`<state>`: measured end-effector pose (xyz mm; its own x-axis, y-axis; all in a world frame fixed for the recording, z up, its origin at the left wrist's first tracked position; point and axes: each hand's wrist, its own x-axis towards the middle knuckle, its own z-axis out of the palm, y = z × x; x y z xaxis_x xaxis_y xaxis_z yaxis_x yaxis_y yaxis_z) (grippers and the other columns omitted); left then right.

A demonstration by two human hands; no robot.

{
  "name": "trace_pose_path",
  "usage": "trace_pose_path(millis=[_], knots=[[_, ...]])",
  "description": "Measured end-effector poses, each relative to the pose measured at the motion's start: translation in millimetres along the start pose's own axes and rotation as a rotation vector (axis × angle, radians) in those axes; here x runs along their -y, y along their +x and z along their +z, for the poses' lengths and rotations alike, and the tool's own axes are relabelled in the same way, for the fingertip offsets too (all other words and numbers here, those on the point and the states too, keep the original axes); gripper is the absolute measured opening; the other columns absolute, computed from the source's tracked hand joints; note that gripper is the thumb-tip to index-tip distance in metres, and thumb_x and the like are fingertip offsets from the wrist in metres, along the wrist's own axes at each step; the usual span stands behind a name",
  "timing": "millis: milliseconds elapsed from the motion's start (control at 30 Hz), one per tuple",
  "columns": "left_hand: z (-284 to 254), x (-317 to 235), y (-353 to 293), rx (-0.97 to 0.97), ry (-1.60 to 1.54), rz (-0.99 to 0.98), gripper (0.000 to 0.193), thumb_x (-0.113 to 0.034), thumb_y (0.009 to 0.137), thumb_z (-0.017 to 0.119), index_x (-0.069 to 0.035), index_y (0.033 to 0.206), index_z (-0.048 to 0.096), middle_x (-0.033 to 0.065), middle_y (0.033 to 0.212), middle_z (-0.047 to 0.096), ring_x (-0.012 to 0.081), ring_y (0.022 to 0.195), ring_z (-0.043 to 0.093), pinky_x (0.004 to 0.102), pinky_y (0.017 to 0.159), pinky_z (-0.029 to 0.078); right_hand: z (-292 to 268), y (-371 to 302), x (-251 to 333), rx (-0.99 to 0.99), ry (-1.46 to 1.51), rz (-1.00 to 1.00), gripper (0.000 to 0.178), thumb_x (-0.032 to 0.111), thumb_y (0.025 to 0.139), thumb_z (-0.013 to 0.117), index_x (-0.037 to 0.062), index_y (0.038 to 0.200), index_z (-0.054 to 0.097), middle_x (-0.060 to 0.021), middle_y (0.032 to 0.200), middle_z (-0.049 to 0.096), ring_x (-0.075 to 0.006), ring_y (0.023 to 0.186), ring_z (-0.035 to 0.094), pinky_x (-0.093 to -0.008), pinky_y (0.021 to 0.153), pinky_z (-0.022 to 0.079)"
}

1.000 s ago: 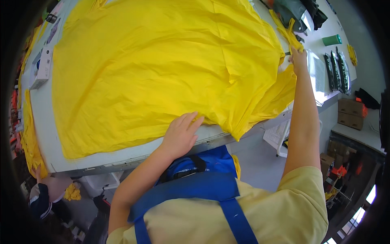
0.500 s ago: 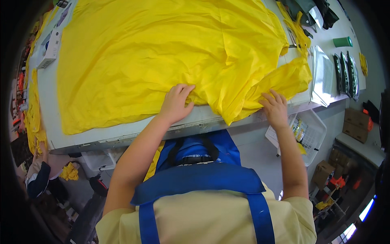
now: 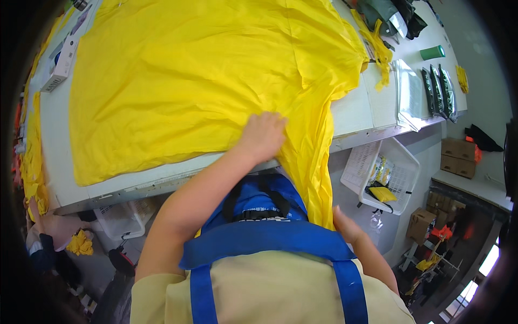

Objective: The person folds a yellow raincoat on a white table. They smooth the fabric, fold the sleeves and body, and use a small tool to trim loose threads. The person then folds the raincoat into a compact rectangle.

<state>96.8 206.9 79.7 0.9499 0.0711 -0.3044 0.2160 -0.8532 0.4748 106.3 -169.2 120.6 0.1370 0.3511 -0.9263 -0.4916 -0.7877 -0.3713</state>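
A large sheet of thin yellow fabric (image 3: pixel 199 86) lies spread and wrinkled over the white table (image 3: pixel 353 116). My left hand (image 3: pixel 263 136) rests on it near the table's front edge, slightly blurred, its fingers bent down and closed on the folds. From there a long gathered strip of the same fabric hangs over the edge toward my body. My right hand (image 3: pixel 348 225) is low beside my apron (image 3: pixel 264 240), at the lower end of that strip. Its thumb shows against the fabric while the other fingers are hidden behind it; the strip is drawn taut to that hand.
Clear plastic sheets (image 3: pixel 408 94), dark packets (image 3: pixel 440 92) and a green roll (image 3: pixel 433 52) lie at the table's right. A white box (image 3: pixel 59 67) stands at the left. Below are a white basket (image 3: pixel 359 162) and another person's arm (image 3: pixel 35 208) at far left.
My right hand has come down and toward my body, drawing the fabric's right part off the tabletop and over the edge. My left hand has shifted right along the fabric.
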Motion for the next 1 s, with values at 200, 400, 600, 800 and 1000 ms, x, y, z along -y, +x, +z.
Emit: trace_pose_path(millis=[200,400,600,800,1000], knots=[[38.8,-17.3,-21.4,0.143,0.074,0.251,0.058,-0.025,0.088,0.048,-0.011,0.142,0.035,0.0152,0.151,0.025,0.0285,0.142,0.018,0.0490,0.114,0.007,-24.2,-18.4,111.5,0.220,0.073,-0.407,0.078,0.044,0.080,0.067,0.0041,0.140,0.037,-0.0133,0.128,0.054,-0.0250,0.117,0.052,-0.0370,0.101,0.038],[56.8,12.8,-5.8,0.184,-1.145,0.087,0.054,-0.021,0.087,0.048,-0.012,0.139,0.039,0.0123,0.145,0.035,0.0284,0.137,0.024,0.0491,0.110,0.018,127.8,44.5,298.2,0.471,0.278,-0.683,0.044,0.035,0.097,0.039,0.0016,0.123,0.051,-0.0110,0.110,0.060,-0.0238,0.101,0.059,-0.0402,0.091,0.046],[35.2,15.8,-60.6,-0.234,-2.010,-0.263,0.056,-0.005,0.082,0.051,-0.011,0.136,0.040,0.0075,0.136,0.045,0.0249,0.126,0.043,0.0415,0.106,0.034,85.0,59.9,328.4,0.302,-0.836,-1.058,0.036,0.004,0.079,0.060,0.0071,0.115,0.062,-0.0119,0.109,0.064,-0.0254,0.100,0.061,-0.0356,0.088,0.047],[24.9,86.4,-126.3,-1.047,-2.247,-0.589,0.057,-0.030,0.090,0.059,-0.010,0.138,0.035,0.0141,0.140,0.038,0.0312,0.130,0.036,0.0456,0.107,0.032,-174.8,145.1,305.0,-1.118,-1.177,-1.014,0.051,-0.007,0.076,0.048,0.0133,0.123,0.054,-0.0133,0.126,0.053,-0.0336,0.124,0.043,-0.0442,0.103,0.035],[-23.1,162.4,-106.1,-1.360,-2.000,-0.917,0.056,-0.027,0.085,0.067,-0.011,0.132,0.041,0.0121,0.128,0.048,0.0304,0.118,0.045,0.0475,0.101,0.038,-201.2,164.6,370.3,-0.600,-1.498,-0.685,0.030,0.019,0.088,0.052,0.0148,0.116,0.060,-0.0091,0.112,0.063,-0.0296,0.113,0.053,-0.0477,0.101,0.032]])
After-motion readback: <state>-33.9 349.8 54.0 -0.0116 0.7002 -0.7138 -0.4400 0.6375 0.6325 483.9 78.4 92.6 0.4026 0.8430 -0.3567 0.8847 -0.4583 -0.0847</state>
